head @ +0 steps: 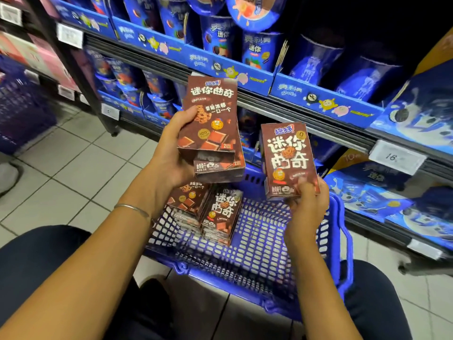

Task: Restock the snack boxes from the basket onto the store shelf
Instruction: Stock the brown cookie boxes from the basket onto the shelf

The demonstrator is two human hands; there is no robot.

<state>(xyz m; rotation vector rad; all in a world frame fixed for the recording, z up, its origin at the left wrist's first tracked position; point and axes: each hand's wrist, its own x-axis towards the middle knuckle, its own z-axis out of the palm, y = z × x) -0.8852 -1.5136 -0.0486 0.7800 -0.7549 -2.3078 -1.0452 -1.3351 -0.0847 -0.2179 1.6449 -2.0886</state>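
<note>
My left hand (169,155) grips stacked cookie boxes (208,123), my right hand (307,204) another box (286,155); blue basket (257,246) on white tiles (73,163), shelf (306,120) ahead.

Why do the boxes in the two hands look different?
The left hand holds a stack of boxes, the right hand a single box. The stack's top face shows chocolate squares; the single box shows big white letters. Both are brown snack boxes, held above the blue basket.
</note>
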